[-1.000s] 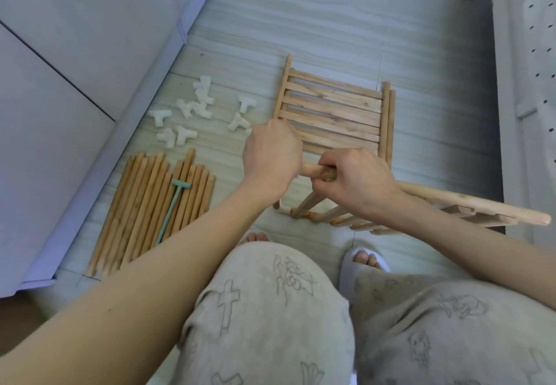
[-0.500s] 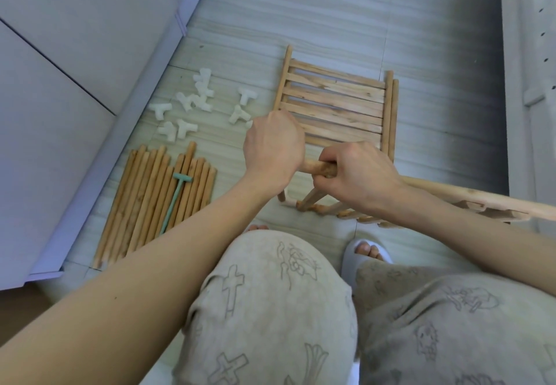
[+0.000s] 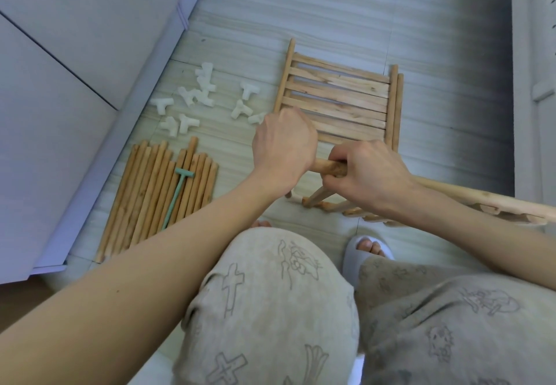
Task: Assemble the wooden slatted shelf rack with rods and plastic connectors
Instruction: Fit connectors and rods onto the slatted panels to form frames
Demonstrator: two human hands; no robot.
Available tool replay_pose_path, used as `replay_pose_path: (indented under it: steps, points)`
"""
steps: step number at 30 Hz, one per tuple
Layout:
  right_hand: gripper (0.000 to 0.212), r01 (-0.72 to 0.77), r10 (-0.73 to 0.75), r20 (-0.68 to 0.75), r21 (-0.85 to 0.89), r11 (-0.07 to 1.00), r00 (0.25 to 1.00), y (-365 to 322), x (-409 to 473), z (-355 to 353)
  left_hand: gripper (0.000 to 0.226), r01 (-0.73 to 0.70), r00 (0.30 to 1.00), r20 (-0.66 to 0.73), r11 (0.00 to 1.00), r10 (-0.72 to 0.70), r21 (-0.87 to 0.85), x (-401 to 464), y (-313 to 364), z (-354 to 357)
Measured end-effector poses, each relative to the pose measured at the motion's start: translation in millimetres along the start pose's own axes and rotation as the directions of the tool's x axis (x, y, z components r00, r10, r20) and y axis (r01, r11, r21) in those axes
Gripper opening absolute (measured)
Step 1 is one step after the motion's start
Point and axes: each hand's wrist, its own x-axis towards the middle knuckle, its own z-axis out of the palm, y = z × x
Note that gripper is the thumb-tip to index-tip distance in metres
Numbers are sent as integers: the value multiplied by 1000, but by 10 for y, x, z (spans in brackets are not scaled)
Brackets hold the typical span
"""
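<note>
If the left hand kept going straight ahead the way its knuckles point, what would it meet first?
Probably the slatted panel lying flat on the floor: the left hand points toward its near left corner. Depth is unclear, so it may pass above.

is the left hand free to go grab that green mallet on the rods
Probably not yet: the left hand is curled round the rail end of the panel. The mallet itself lies uncovered on the rods.

Matt bare-wood rods [image 3: 156,195] and slatted panel [image 3: 337,102], white plastic connectors [image 3: 198,99], glossy tiled floor [image 3: 331,8]
</note>
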Motion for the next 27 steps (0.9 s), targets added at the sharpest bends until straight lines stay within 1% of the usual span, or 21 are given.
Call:
replay_pose_path:
  steps: [3,5,7,8,10,11,12,14,16,18,20,22,23,25,26,27]
  points:
    - [21,-27,26,18,32,999,999,39,-2,-4,45,42,997,67,996,-37,-75,9,1,10]
    - [26,-34,33,14,31,999,999,60,-9,-2,44,146,985,124,963,-120,-225,20,-26,16]
    - [27,-43,43,12,36,998,999,62,-13,11,40,274,959,189,875,-214,-399,0,-77,-7]
    - [28,-46,45,10,42,998,999,61,-11,11,38,325,943,227,827,-245,-460,-6,-98,-13]
    - [30,-51,51,7,57,997,999,65,6,-5,34,430,897,347,718,-274,-547,8,-108,-40]
    - [30,-48,48,7,63,997,999,67,12,-17,34,459,881,391,678,-266,-574,20,-105,-54]
    - [31,-38,38,5,66,997,999,67,20,-30,33,455,880,410,673,-240,-583,36,-103,-70]
    - [29,-18,17,17,62,998,1000,62,22,-55,34,405,891,420,721,-172,-563,33,-121,-103]
    - [20,-24,21,43,72,997,999,63,25,-89,40,362,893,431,771,-127,-524,-25,-184,-138]
    - [14,-47,39,77,101,994,996,72,37,-133,42,326,881,469,808,-70,-492,-129,-255,-171]
    - [15,-66,49,123,141,988,991,72,45,-163,51,318,841,541,830,-23,-458,-198,-318,-208]
    - [19,-81,52,164,175,981,985,71,41,-171,63,343,785,619,808,34,-479,-211,-386,-251]
    - [20,-86,52,180,187,979,982,69,38,-170,66,353,760,647,797,60,-489,-208,-409,-277]
    - [20,-85,45,202,195,977,978,64,28,-161,64,385,717,692,782,81,-490,-199,-424,-306]
    - [18,-83,43,200,194,978,979,64,24,-158,60,397,707,702,775,84,-492,-191,-424,-300]
    - [16,-81,44,190,188,979,981,65,21,-156,52,401,712,697,767,82,-500,-183,-418,-281]
